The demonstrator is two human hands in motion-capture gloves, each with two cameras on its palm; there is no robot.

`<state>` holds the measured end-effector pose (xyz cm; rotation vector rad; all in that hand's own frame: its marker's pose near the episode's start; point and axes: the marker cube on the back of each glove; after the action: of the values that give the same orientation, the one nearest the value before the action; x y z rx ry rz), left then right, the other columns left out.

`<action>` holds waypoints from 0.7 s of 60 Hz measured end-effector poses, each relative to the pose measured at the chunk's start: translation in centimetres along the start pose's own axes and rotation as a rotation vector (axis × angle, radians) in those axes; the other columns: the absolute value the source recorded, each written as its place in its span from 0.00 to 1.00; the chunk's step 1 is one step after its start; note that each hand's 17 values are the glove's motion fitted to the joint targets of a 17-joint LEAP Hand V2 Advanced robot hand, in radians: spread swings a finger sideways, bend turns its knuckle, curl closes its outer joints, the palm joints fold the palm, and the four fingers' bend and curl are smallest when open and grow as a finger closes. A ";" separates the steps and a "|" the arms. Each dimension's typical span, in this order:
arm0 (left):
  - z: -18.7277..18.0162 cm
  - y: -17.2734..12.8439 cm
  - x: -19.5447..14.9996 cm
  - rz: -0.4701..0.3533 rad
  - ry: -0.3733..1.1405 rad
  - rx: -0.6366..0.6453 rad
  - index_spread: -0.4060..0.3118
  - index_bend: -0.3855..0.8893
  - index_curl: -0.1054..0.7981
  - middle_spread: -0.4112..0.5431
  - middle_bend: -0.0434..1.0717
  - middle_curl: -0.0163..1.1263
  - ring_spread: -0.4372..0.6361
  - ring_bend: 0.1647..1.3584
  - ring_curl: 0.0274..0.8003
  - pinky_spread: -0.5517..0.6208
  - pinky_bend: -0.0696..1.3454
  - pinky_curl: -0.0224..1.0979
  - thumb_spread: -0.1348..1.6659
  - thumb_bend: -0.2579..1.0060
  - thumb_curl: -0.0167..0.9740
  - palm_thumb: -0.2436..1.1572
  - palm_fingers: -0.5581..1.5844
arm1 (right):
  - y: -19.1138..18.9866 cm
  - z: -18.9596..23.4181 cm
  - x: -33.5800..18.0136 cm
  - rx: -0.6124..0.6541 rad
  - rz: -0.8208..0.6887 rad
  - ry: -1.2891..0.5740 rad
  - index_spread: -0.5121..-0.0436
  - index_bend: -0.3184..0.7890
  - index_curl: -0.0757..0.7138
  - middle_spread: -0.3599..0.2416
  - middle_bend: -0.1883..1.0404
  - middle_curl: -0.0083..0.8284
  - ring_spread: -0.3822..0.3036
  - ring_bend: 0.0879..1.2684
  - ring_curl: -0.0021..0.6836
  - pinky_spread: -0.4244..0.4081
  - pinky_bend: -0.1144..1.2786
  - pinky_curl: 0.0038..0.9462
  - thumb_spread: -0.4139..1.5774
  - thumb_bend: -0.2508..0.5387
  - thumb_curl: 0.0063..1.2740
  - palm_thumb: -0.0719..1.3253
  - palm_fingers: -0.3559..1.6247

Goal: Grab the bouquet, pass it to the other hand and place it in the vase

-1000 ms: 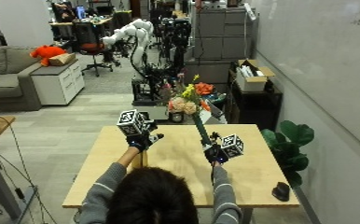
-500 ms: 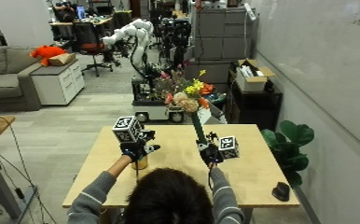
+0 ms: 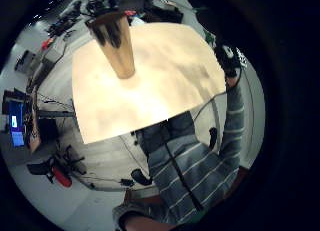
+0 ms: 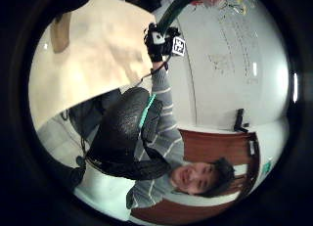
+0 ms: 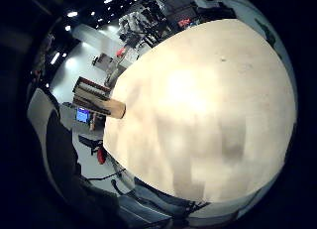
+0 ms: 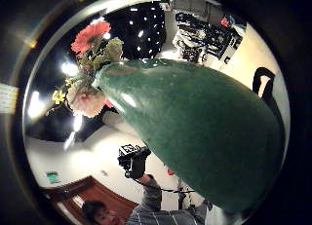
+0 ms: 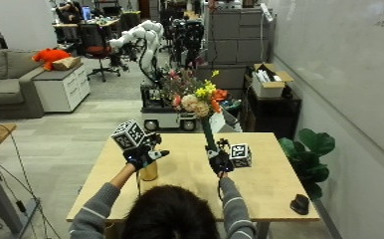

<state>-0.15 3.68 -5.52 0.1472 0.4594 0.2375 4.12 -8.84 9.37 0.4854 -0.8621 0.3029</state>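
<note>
**Bouquet raised in the right hand, hand-over not yet made**

A lab-like room with a sofa, cabinets and a whiteboard wall surrounds a pale wooden surface at which a person sits, seen from above and behind.

The bouquet stands upright above the surface, its pink, yellow and orange heads well clear of the wood, its green wrapped stem running down into the right hand. That hand's fingers are curled round the lower stem; in the right thumb-side palm view the green wrap fills most of the frame, with the flowers beyond it.

The left hand hovers near the bouquet but apart from it, over the vase, which stands on the surface just beneath that hand. Its fingers look relaxed and hold nothing. The left little-finger palm view shows the vase upright on the wood.

Judged from this, the pick-up is done and the pass is the step in hand. The next move calls for bringing the two hands together, the left fingers closing on the stem, above or below the right hand's hold, before the right lets go. The stem end must then be lined up over the narrow vase mouth.

A small dark object lies near the surface's right edge.
</note>
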 end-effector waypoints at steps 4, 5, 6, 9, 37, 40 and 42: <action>0.5 -2.7 0.9 -0.015 0.041 0.043 0.47 0.43 0.55 0.51 0.20 0.33 0.62 0.14 0.34 0.72 0.18 0.30 0.64 0.18 0.34 0.34 0.47 | -0.4 0.4 0.7 0.041 0.082 0.095 0.70 0.77 0.90 0.38 0.93 0.83 0.30 0.84 0.92 0.26 0.69 0.63 0.75 0.30 0.38 0.81 0.86; 0.6 -3.4 1.1 -0.021 0.048 0.053 0.47 0.43 0.55 0.51 0.20 0.33 0.62 0.14 0.34 0.72 0.18 0.30 0.64 0.18 0.34 0.34 0.47 | -0.7 0.4 0.8 0.058 0.072 0.116 0.70 0.77 0.90 0.38 0.93 0.83 0.30 0.84 0.92 0.26 0.69 0.63 0.75 0.30 0.39 0.81 0.86; 0.8 -4.1 1.4 -0.029 0.055 0.060 0.48 0.43 0.55 0.51 0.20 0.33 0.63 0.15 0.34 0.72 0.18 0.30 0.64 0.18 0.34 0.34 0.47 | -1.1 0.5 1.1 0.079 0.057 0.142 0.70 0.77 0.90 0.38 0.93 0.83 0.30 0.84 0.92 0.26 0.69 0.63 0.75 0.30 0.39 0.81 0.86; 1.6 -7.5 1.8 -0.054 0.085 0.057 0.49 0.42 0.55 0.52 0.20 0.33 0.63 0.15 0.34 0.72 0.19 0.30 0.64 0.19 0.35 0.35 0.47 | -2.5 1.1 2.3 0.128 0.100 0.232 0.71 0.77 0.90 0.38 0.93 0.83 0.30 0.84 0.92 0.26 0.68 0.63 0.75 0.31 0.39 0.82 0.86; 8.0 -20.7 11.2 -0.130 0.639 0.195 0.58 0.40 0.44 0.56 0.22 0.34 0.61 0.26 0.38 0.70 0.25 0.34 0.61 0.18 0.36 0.39 0.42 | -2.0 5.3 -5.7 -0.001 -0.171 -0.446 0.70 0.80 0.90 0.39 0.92 0.81 0.30 0.84 0.90 0.26 0.67 0.63 0.74 0.30 0.46 0.83 0.87; 8.5 -21.3 12.0 -0.124 0.694 0.214 0.58 0.39 0.43 0.55 0.22 0.34 0.61 0.26 0.38 0.70 0.25 0.34 0.60 0.18 0.36 0.40 0.42 | -2.8 6.2 -3.1 0.018 -0.008 -0.267 0.70 0.80 0.90 0.39 0.92 0.81 0.30 0.84 0.90 0.26 0.67 0.63 0.74 0.30 0.47 0.83 0.87; 9.0 -22.1 12.2 -0.120 0.734 0.236 0.57 0.39 0.43 0.54 0.23 0.35 0.60 0.26 0.38 0.69 0.26 0.34 0.60 0.18 0.36 0.40 0.43 | -2.9 6.9 -1.5 0.015 0.126 -0.156 0.70 0.80 0.90 0.39 0.92 0.81 0.30 0.84 0.90 0.26 0.67 0.63 0.74 0.30 0.47 0.83 0.87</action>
<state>18.84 -15.20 -6.95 0.2630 1.2238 0.1113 0.01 -14.97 11.20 0.4741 -1.0448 0.3908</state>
